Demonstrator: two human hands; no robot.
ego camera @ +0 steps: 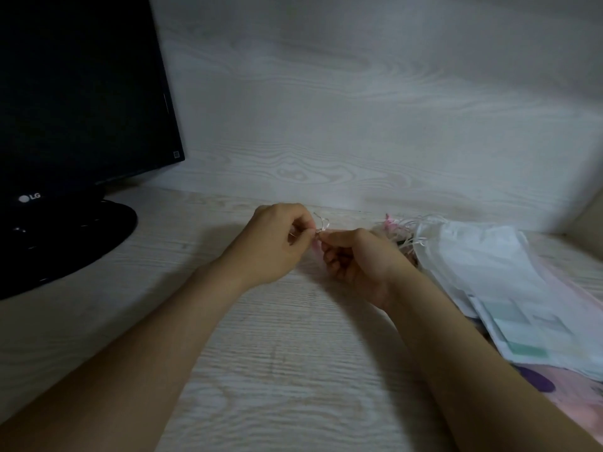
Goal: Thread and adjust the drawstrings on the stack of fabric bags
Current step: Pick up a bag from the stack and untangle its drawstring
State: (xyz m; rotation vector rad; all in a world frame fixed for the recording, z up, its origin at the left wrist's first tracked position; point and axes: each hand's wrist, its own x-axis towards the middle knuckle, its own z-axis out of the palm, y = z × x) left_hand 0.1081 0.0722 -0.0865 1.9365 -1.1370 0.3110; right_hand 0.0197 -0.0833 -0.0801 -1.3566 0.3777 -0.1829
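Hands (277,243) (355,259) both pinch one thin drawstring (321,223).

Hands w/ drawstring, desk
Left hand (277,243) & right hand (355,259) pinch thin drawstring (321,227); bag stack (509,288) right; monitor (78,93) left.

Sheer cloth bags (483,272), wood-grain desk (277,353)

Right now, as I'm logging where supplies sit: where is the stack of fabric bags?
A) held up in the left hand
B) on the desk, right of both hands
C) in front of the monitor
B: the stack of fabric bags lies on the desk to the right of the right hand, which with the left hand pinches a thin drawstring.
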